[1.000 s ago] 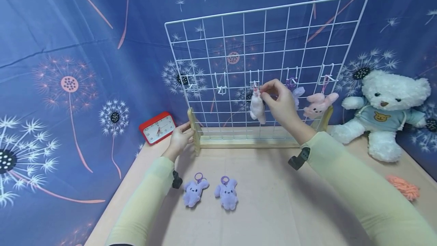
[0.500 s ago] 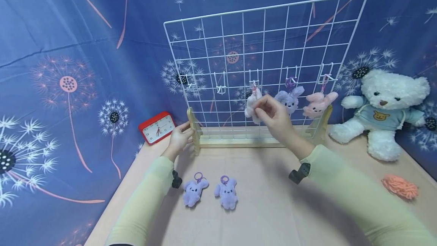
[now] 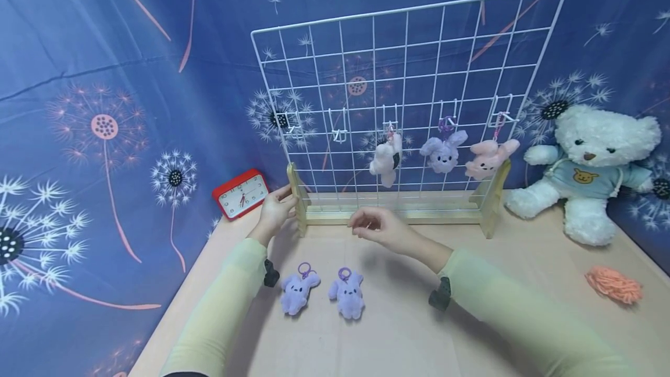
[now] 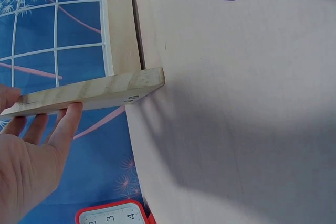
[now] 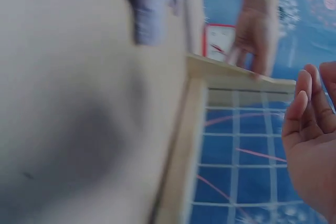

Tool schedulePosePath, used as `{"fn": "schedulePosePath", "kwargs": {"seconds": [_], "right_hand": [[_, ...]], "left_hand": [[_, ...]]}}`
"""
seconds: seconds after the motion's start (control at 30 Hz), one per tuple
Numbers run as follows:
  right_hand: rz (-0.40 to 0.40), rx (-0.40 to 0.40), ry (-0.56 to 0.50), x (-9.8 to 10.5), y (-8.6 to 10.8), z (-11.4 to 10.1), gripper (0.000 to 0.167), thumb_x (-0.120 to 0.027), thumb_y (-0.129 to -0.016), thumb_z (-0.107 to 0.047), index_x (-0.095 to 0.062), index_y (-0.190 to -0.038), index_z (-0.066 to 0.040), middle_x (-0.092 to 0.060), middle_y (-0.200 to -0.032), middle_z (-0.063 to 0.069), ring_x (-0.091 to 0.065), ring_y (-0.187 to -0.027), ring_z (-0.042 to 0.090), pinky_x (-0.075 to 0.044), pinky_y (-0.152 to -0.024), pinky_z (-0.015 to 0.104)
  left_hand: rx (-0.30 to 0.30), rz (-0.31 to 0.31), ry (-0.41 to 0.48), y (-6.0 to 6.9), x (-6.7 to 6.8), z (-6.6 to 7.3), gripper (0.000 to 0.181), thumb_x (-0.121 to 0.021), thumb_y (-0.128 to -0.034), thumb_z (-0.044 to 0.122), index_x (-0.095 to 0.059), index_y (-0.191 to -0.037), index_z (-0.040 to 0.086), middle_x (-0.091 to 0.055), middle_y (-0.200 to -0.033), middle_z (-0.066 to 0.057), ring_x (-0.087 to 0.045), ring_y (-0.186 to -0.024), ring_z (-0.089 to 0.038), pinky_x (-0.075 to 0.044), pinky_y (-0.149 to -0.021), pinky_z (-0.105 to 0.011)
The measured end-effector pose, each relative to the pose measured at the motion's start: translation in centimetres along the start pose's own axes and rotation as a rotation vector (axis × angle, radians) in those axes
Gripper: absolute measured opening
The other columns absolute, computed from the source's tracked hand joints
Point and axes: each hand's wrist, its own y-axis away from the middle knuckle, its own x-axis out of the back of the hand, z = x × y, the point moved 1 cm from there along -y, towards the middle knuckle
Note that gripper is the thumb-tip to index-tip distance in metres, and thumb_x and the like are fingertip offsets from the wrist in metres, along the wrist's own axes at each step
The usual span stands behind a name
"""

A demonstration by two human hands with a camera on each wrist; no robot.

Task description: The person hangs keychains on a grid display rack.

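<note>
The table holds rack, clock, bear, yarn — two lilac charms.

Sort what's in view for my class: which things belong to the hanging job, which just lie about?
Likely the job's: white wire grid; wooden stand; white hooks; three hanging plush keychains; two unhung purple bunny keychains.

Apparently just lying about: red clock; white teddy bear; orange yarn.

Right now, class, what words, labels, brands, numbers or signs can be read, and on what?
"3": red clock, left wrist view.
"4": same clock, same view.
"10": same clock, head view.
Other clock numerals: too small or cut off to read surely.
Dark mark on wooden upright: unreadable.
No words or brands legible.
</note>
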Motion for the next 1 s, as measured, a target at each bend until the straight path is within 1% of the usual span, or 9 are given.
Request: {"fn": "schedulePosePath", "kwargs": {"seconds": [0.13, 0.23, 0.37, 0.5, 0.63, 0.73, 0.8, 1.0], "right_hand": [[-0.089, -0.046, 0.017, -1.9, 0.3, 2.0, 0.013, -0.071, -0.095, -0.006, -0.072, -0.107, -0.002, -0.070, -0.093, 0.001, -0.063, -0.085, 0.015, -0.057, -0.075, 0.028], [-0.167, -0.074, 0.017, -3.1, 0.5, 3.3, 0.015, -0.072, -0.094, -0.006, -0.073, -0.109, -0.003, -0.072, -0.099, 0.006, -0.064, -0.086, 0.014, -0.058, -0.078, 0.029], [-0.242, -0.091, 0.068, -4.2, 0.7, 4.5, 0.017, -0.075, -0.092, -0.006, -0.075, -0.109, -0.005, -0.072, -0.103, 0.008, -0.064, -0.089, 0.013, -0.058, -0.083, 0.029], [-0.270, -0.102, 0.116, -4.9, 0.7, 5.3, 0.017, -0.077, -0.090, -0.005, -0.075, -0.107, -0.005, -0.071, -0.097, 0.003, -0.062, -0.089, 0.011, -0.056, -0.084, 0.027], [-0.291, -0.127, 0.116, -5.2, 0.6, 5.7, 0.017, -0.078, -0.088, -0.004, -0.076, -0.105, -0.003, -0.071, -0.094, 0.002, -0.063, -0.088, 0.012, -0.056, -0.085, 0.031], [-0.308, -0.152, 0.133, -5.4, 0.5, 6.0, 0.017, -0.080, -0.087, -0.007, -0.077, -0.103, -0.004, -0.071, -0.094, 0.000, -0.064, -0.089, 0.011, -0.055, -0.086, 0.029], [-0.319, -0.161, 0.163, -5.5, 0.4, 6.3, 0.017, -0.081, -0.086, -0.009, -0.078, -0.102, -0.005, -0.070, -0.094, -0.002, -0.063, -0.088, 0.010, -0.055, -0.084, 0.026], [-0.345, -0.138, 0.237, -5.7, 0.0, 6.5, 0.016, -0.083, -0.084, -0.008, -0.080, -0.100, -0.008, -0.064, -0.088, -0.002, -0.057, -0.082, 0.013, -0.051, -0.074, 0.023]], "left_hand": [[0.004, -0.002, 0.011, 0.0, 0.0, 0.0, 0.057, -0.061, -0.1008, 0.003, -0.042, -0.154, 0.003, -0.050, -0.149, -0.024, -0.051, -0.133, -0.038, -0.054, -0.099, -0.049], [0.005, -0.001, 0.014, 0.1, 0.0, 0.0, 0.057, -0.060, -0.1007, 0.002, -0.041, -0.155, 0.002, -0.049, -0.148, -0.025, -0.051, -0.133, -0.039, -0.054, -0.099, -0.050], [0.006, 0.000, 0.018, 0.1, 0.1, 0.1, 0.057, -0.059, -0.1009, 0.002, -0.040, -0.155, 0.002, -0.049, -0.149, -0.025, -0.050, -0.134, -0.039, -0.053, -0.099, -0.050], [0.009, -0.009, 0.022, 0.1, 0.0, 0.0, 0.057, -0.060, -0.1012, 0.003, -0.040, -0.155, 0.002, -0.048, -0.149, -0.024, -0.050, -0.135, -0.038, -0.052, -0.101, -0.051], [0.011, -0.014, 0.024, 0.0, -0.1, 0.0, 0.057, -0.060, -0.1011, 0.003, -0.041, -0.155, 0.002, -0.049, -0.149, -0.025, -0.050, -0.135, -0.038, -0.052, -0.101, -0.051], [0.010, -0.010, 0.022, 0.1, -0.1, 0.1, 0.057, -0.060, -0.1010, 0.003, -0.041, -0.155, 0.002, -0.049, -0.149, -0.025, -0.050, -0.134, -0.039, -0.053, -0.101, -0.051], [0.010, -0.007, 0.017, 0.2, -0.1, 0.1, 0.057, -0.060, -0.1009, 0.002, -0.041, -0.155, 0.002, -0.049, -0.149, -0.025, -0.051, -0.134, -0.038, -0.053, -0.100, -0.051], [0.004, 0.000, 0.010, 0.3, -0.1, 0.2, 0.057, -0.060, -0.1008, 0.002, -0.041, -0.155, 0.002, -0.050, -0.148, -0.025, -0.052, -0.133, -0.038, -0.054, -0.099, -0.051]]}}
